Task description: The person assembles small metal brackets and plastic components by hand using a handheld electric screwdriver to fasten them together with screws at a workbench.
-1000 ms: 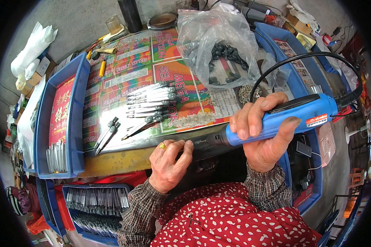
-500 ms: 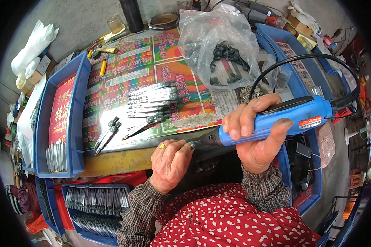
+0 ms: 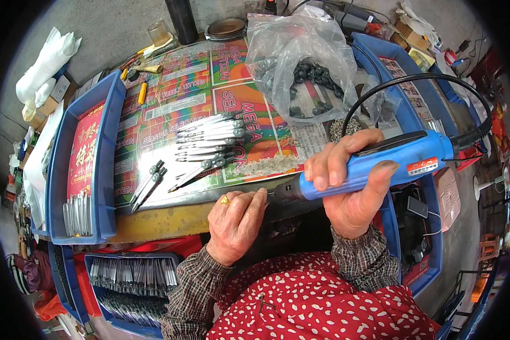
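My right hand [image 3: 351, 187] grips a blue corded electric screwdriver [image 3: 391, 164], held level with its dark tip pointing left. My left hand [image 3: 238, 224] is closed at that tip, at the near edge of the table, fingers pinched around a small part I cannot make out. A gold ring shows on that hand. Beyond it, a row of several slim metal tools [image 3: 209, 139] with dark heads lies on the colourful printed sheet [image 3: 198, 96]. Two more of these tools [image 3: 147, 184] lie to the left.
A clear plastic bag [image 3: 306, 62] of dark round parts sits at the back right. A blue tray [image 3: 96, 170] on the left holds metal pieces; another blue tray [image 3: 124, 283] below is full of them. Small loose screws [image 3: 266, 165] lie on the sheet. A black cable [image 3: 413, 79] arcs over the right.
The screwdriver has shifted slightly left and down toward my left hand, which stays at the table edge.
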Available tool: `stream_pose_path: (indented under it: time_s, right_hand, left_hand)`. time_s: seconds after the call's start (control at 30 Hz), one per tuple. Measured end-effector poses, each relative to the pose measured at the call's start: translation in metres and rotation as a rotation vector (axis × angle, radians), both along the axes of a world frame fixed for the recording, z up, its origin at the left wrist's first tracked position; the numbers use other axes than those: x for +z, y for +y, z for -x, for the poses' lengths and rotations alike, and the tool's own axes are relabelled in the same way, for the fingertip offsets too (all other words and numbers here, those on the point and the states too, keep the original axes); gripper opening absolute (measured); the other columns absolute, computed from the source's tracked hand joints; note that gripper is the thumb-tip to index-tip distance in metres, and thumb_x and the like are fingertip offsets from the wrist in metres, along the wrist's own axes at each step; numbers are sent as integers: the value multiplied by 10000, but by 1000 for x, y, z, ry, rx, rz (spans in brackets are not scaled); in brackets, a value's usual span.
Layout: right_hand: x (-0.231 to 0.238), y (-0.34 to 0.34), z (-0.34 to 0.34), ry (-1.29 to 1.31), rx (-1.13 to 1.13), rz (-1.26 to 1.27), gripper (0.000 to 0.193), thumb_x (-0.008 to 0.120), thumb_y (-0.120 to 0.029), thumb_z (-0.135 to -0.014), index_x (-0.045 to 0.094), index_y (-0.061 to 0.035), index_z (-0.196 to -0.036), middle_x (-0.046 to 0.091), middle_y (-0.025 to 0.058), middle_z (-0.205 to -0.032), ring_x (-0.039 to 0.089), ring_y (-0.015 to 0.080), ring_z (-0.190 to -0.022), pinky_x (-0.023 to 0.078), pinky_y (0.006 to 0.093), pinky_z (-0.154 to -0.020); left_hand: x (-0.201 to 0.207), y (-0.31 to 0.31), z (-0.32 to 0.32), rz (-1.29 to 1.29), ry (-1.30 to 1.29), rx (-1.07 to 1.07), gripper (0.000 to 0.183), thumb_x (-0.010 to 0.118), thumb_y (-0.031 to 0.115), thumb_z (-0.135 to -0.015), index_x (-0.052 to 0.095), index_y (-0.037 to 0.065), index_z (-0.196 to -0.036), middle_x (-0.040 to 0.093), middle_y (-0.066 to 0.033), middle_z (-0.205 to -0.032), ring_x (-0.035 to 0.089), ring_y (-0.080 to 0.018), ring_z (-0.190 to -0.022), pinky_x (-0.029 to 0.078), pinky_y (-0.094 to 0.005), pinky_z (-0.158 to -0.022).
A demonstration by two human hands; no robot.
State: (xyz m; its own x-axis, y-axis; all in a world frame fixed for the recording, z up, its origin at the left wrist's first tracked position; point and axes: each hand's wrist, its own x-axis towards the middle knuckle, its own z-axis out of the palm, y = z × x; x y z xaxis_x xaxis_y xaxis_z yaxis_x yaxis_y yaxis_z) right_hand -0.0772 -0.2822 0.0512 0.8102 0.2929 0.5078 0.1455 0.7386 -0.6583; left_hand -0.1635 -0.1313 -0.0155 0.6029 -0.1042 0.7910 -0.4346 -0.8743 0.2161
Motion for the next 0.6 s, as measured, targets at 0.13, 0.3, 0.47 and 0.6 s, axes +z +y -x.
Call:
stream_pose_path:
  time_s: [0.13,0.3,0.47,0.6]
  right_hand:
    - [1,-1,-2,-41,-39,48,506,452,-598,-832,404,-110,-958,449,-8,-629,477,131,-560,401,318,-586]
    - [0,-3,-4,-30,-50,37,501,456,-595,-833,410,-109,-948,450,-8,-630,473,130,-557,401,318,-590]
    - [0,-5,-5,-24,-61,55,497,466,-591,-832,414,-110,-947,449,-7,-628,474,132,-558,403,325,-595]
    - [1,-5,-3,-15,-63,58,499,481,-589,-825,416,-109,-947,448,-7,-627,473,133,-555,403,329,-601]
  left_hand:
    - [2,0,1,-7,24,15,318,694,-34,-644,604,-12,-948,539,-63,-767,551,-182,-636,447,-290,-537]
    - [1,1,0,-31,22,10,296,674,-31,-650,618,8,-938,536,-54,-762,546,-174,-631,440,-283,-530]
    - [1,1,-1,-16,27,10,292,671,-27,-650,612,11,-933,536,-58,-763,547,-178,-635,439,-286,-526]
    - [1,1,0,5,23,9,296,678,-21,-648,596,7,-931,533,-62,-764,546,-188,-632,439,-293,-523]
